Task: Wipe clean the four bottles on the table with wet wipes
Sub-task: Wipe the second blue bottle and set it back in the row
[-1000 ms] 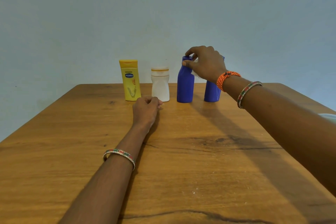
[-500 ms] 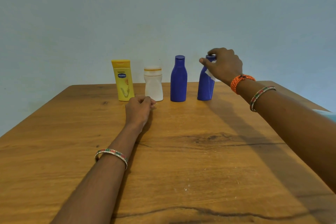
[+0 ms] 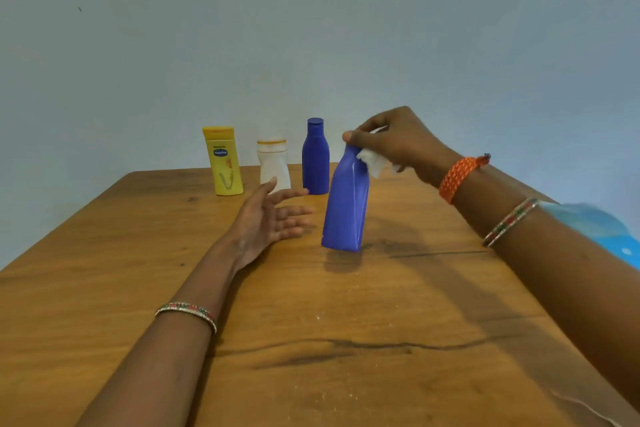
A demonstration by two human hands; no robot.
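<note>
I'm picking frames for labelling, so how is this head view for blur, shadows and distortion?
Head view: the left hand shows motion blur at its fingers; the lifted blue bottle in the right hand is slightly soft, with a glare streak and a shadow on the table beneath; the three standing bottles look sharp; wide-angle bending at the edges.

Glossy plastic blue bottle (image 3: pixel 346 204), soft white wipe (image 3: pixel 372 160), grained wooden table (image 3: pixel 346 340)
</note>
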